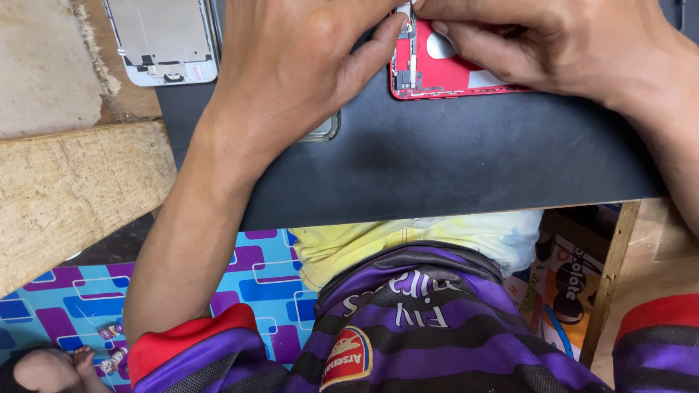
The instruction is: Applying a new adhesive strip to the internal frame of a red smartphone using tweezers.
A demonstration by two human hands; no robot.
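Head view: the left hand (291, 65) rests fingers-down on the red phone housing (451, 73) at the black mat's (451, 160) far edge; the right hand (553, 44) pinches a small part there. A yellow-orange printed package (571, 287) lies below right.

Top centre, the red phone shell (455, 73) shows glossy painted metal, with small dull metal parts along its left edge. It lies on a matt black mat (451, 160), smooth with a faint sheen. Upper left, a pale metal plate (162, 36) looks brushed and flat. Left of frame, the wooden plank (73, 196) is raw and rough-sawn. Bottom, the striped shirt (429, 320) is slick knitted cloth.
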